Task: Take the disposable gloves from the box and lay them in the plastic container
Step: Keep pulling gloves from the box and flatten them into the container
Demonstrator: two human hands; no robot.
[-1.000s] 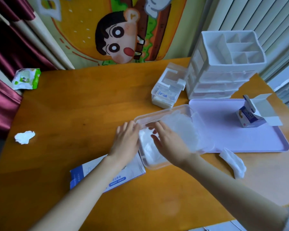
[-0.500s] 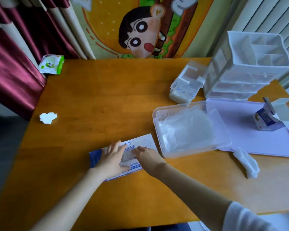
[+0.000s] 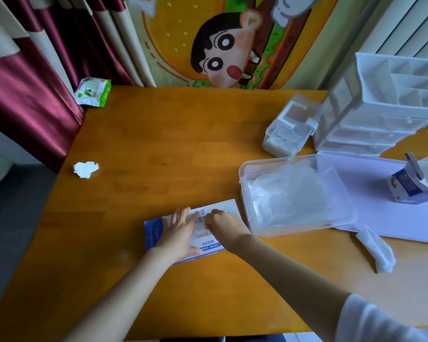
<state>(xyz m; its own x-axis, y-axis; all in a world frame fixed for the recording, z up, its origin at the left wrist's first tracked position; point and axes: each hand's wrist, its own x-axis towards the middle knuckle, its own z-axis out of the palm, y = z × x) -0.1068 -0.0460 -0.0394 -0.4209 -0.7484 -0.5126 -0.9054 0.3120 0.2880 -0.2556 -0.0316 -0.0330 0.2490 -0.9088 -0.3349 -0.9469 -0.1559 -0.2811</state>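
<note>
Your left hand (image 3: 181, 230) presses flat, fingers straight, on the flat blue-and-white cardboard glove box (image 3: 153, 233). Your right hand (image 3: 226, 224) pinches a translucent glove (image 3: 198, 233) at its opening, just left of the clear plastic container (image 3: 277, 160) holding gloves.

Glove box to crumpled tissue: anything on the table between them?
Nothing. In the head view the stretch from the glove box to the crumpled tissue is bare wooden table.

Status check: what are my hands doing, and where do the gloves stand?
Left hand flat on box. Right hand pinching glove at its opening. Pile of gloves in container. Nothing in the way.
</note>
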